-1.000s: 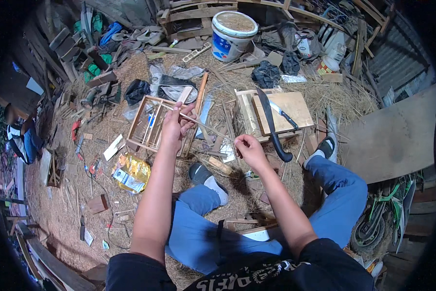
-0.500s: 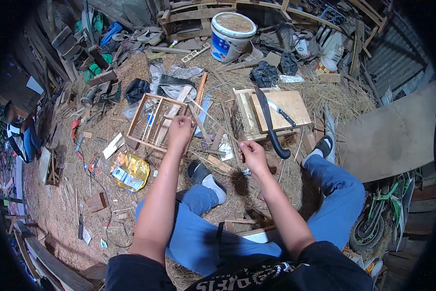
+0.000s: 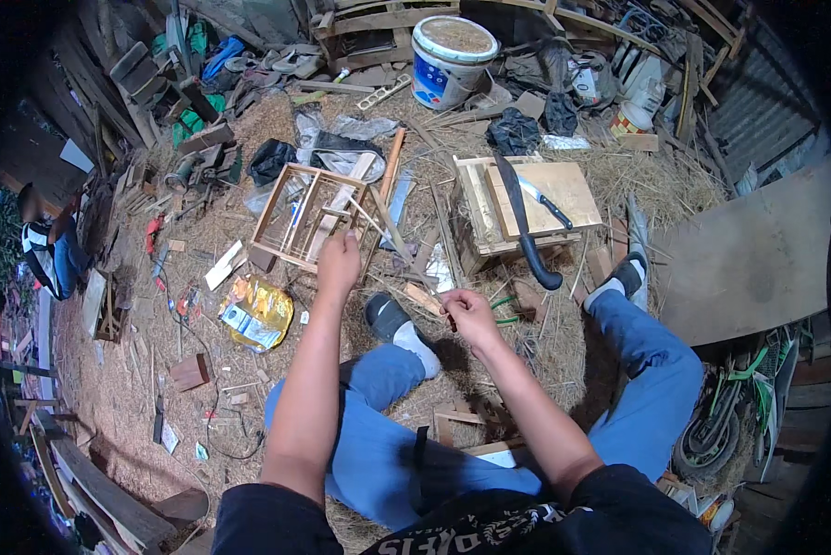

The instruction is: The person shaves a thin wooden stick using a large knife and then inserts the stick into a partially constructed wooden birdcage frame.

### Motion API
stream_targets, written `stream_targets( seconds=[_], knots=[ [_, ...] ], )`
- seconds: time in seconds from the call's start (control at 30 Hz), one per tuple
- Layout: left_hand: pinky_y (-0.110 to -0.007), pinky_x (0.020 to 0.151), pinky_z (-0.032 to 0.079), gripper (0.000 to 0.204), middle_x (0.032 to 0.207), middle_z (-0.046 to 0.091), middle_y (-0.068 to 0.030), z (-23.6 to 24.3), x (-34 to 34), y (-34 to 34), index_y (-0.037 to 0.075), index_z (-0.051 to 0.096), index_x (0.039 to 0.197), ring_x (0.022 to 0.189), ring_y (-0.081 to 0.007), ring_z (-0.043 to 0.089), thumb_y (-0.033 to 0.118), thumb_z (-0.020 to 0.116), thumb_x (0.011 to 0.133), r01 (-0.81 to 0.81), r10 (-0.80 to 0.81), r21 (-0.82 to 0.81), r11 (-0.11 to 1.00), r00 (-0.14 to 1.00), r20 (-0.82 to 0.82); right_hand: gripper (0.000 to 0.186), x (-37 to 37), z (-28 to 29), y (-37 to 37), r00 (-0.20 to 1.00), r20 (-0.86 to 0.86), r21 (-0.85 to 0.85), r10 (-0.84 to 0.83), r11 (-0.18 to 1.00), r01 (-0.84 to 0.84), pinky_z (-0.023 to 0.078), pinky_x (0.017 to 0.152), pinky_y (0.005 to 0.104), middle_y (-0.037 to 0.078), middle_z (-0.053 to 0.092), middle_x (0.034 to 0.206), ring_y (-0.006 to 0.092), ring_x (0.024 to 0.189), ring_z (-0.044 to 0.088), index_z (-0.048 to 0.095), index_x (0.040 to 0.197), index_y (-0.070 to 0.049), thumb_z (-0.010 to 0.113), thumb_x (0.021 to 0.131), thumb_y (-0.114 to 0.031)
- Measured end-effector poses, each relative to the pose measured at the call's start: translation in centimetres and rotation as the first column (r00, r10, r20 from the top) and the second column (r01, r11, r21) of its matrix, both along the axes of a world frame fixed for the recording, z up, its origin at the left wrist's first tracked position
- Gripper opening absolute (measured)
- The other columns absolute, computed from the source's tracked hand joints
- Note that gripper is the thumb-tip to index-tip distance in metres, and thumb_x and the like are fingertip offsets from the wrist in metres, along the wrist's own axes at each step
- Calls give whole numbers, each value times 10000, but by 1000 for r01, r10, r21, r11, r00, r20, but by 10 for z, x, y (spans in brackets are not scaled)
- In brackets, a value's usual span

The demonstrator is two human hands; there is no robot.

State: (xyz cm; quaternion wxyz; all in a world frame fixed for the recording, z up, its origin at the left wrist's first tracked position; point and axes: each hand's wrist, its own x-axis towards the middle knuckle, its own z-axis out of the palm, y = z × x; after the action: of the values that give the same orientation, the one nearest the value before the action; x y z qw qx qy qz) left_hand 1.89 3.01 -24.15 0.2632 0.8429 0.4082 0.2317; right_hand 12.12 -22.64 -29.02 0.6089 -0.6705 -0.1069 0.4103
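Observation:
My left hand (image 3: 340, 264) is closed beside the right side of a divided wooden frame (image 3: 269, 207). What its fingers hold, if anything, is hidden. Lower and to the right, my right hand (image 3: 471, 319) pinches what looks like the end of a thin wooden strip (image 3: 422, 276), pointing up and left. Past that hand stands a wooden box (image 3: 471, 208) with a flat board (image 3: 573, 185) on top. Across the board lies a long dark machete (image 3: 515, 199), its black handle jutting over the near edge. A kitchen knife (image 3: 554, 211) with a black handle rests beside it.
A yellow plastic package (image 3: 258, 314) lies left of my foot. Straw, shavings and wood scraps cover the ground. A white-and-blue bucket (image 3: 448, 69) stands at the back. At right are a large panel (image 3: 739, 250) and a small motorbike (image 3: 721, 416). Another person (image 3: 50, 245) sits far left.
My right hand has come down slightly, and my left hand has lowered a little beside the frame. The whole view has shifted slightly.

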Motion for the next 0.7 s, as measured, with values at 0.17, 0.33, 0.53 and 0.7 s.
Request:
stream_targets(
  seconds=[0.17, 0.33, 0.53, 0.7],
  knots=[
    [-476, 822, 496, 391, 930, 687, -265, 2, 10, -7, -46, 678, 1008, 883, -408, 663, 319, 539, 1010, 186, -156, -73, 980, 939, 306, 113, -14, 16, 5, 999, 29, 16, -24, 1000, 24, 453, 571, 233, 32, 693, 832, 77, 631, 578, 668, 1036, -10, 607, 986, -90],
    [-326, 665, 518, 238, 855, 702, -119, 15, 51, -47, -34, 658, 1047, 735, -166, 661, 194, 647, 982, 231, -82, -387, 893, 928, 363, 137, 2, 16, 4, 980, 178, 120, -91, 990, 71, 476, 607, 238, 39, 706, 847, 80, 679, 604, 670, 1051, -1, 633, 989, -118],
    [-254, 624, 545, 140, 854, 666, -26, 23, 84, -47, 34, 647, 1042, 708, -104, 648, 171, 626, 1022, 370, 32, -688, 625, 868, 496, 164, 30, 37, 0, 939, 338, 49, -64, 998, 50, 507, 732, 271, 53, 712, 875, 105, 799, 640, 691, 1052, 8, 637, 988, -132],
    [-264, 622, 550, 158, 871, 663, -31, 24, 104, -42, 37, 626, 1086, 687, -113, 649, 183, 627, 1024, 393, 55, -656, 644, 832, 552, 217, 83, 33, -4, 707, 673, 86, -217, 973, 216, 505, 839, 354, 101, 682, 910, 211, 870, 645, 666, 1009, 12, 702, 940, -190]
  ],
)
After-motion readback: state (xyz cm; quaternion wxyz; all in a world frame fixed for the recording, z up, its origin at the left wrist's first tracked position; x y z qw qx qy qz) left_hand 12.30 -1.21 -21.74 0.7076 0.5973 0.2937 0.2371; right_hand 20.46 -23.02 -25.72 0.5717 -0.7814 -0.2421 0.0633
